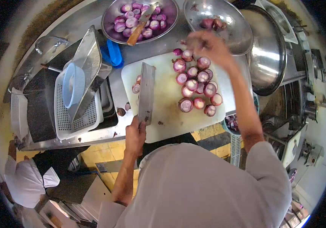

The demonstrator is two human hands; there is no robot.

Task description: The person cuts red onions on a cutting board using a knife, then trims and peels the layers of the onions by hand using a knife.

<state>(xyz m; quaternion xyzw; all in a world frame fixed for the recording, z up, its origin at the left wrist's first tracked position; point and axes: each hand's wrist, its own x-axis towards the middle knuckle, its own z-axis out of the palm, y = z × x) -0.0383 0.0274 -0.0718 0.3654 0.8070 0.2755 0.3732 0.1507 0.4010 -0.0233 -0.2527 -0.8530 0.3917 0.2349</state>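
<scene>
My left hand (135, 136) is wrapped round the handle of a wide cleaver (146, 91), whose blade lies over the left part of the white cutting board (163, 127). Small onion pieces (136, 88) show just left of the blade. My right hand (204, 45) is smeared by motion above the board's far right corner, near the metal bowl (239, 38); whether it holds anything is unclear. Several red onions with cut ends (203, 76) lie grouped on the board's right side. Inside that bowl are a few dark unpeeled onions (212, 24).
A steel bowl (108, 28) of peeled onions has a wooden-handled knife (134, 35) across it. A blue object (113, 53), a white basket (62, 125) and a light-blue basket (74, 85) are at left. A large pot (267, 53) stands right. Another person (24, 182) is lower left.
</scene>
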